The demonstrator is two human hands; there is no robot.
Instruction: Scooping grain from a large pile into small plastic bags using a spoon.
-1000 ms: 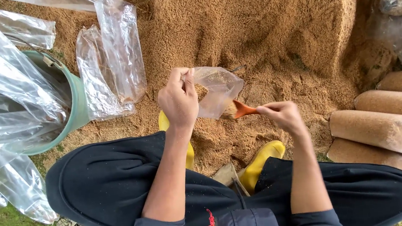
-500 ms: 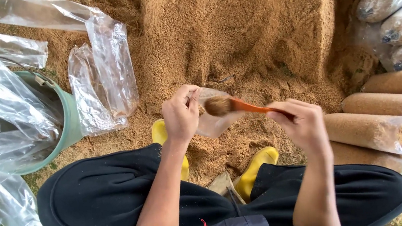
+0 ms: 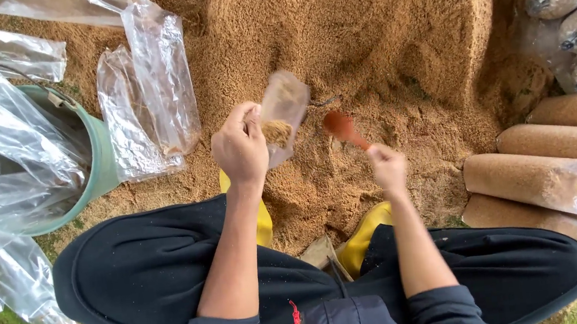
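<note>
Two hands, one plastic bag, one orange scoop, three filled bags.

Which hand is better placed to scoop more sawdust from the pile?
Right. The right hand already holds the orange scoop just above the sawdust pile; the left hand is busy holding the plastic bag open.

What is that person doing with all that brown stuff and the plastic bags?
A person crouches at a big heap of brown sawdust. The left hand holds open a small clear plastic bag with some sawdust in it. The right hand holds a small orange scoop beside the bag's mouth. Empty clear bags lie to the left by a green bucket, and filled, log-shaped bags are stacked on the right.
</note>
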